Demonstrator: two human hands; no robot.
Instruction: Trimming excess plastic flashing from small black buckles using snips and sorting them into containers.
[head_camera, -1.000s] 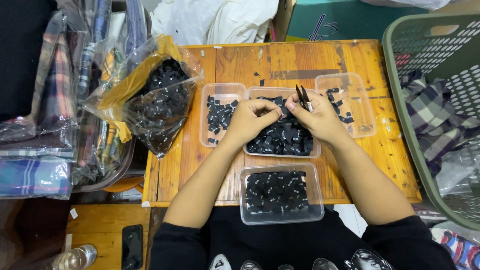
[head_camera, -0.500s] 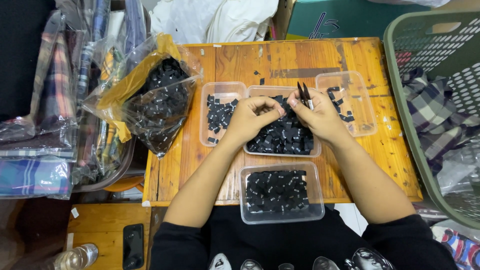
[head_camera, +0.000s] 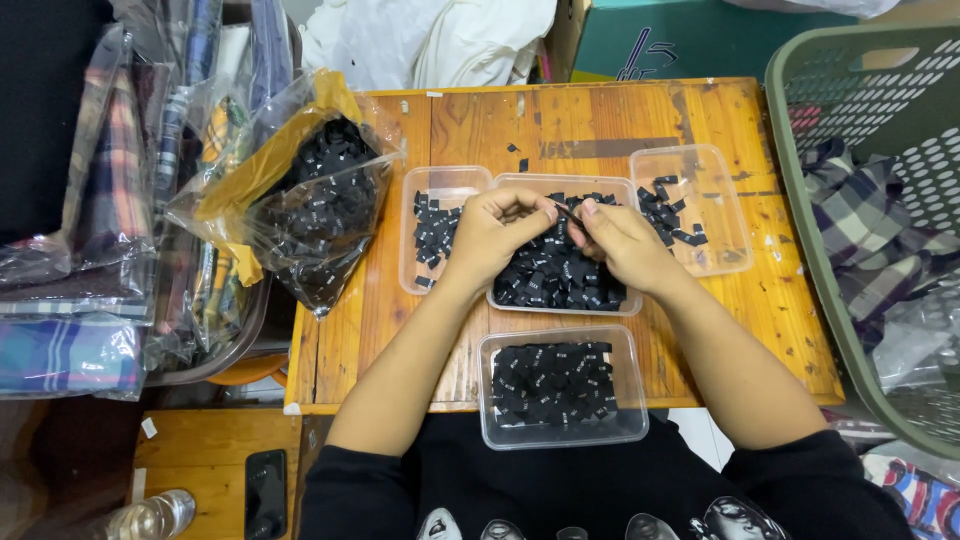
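Observation:
Both my hands meet over the middle clear tub (head_camera: 500, 300), which is full of small black fabric labels (head_camera: 555, 275). My left hand (head_camera: 490, 235) is curled, its fingertips pinching a small black label. My right hand (head_camera: 625, 245) grips a thin dark pointed tool (head_camera: 563, 209) whose tip reaches to the left fingertips. A left tub (head_camera: 412, 280) and a right tub (head_camera: 735, 250) hold fewer labels. A nearer tub (head_camera: 632, 420) at the table's front edge is packed with labels.
A crumpled plastic bag (head_camera: 320, 215) of black labels lies on the wooden table (head_camera: 600, 120) at the left. A green laundry basket (head_camera: 800, 210) with plaid cloth stands at the right. Bagged plaid garments (head_camera: 70, 330) pile up on the left. A phone (head_camera: 265, 490) and a bottle (head_camera: 150, 515) lie below.
The dark tool, which stuck up above my right hand, has tipped down toward the left fingertips. Both hands stay over the middle tub.

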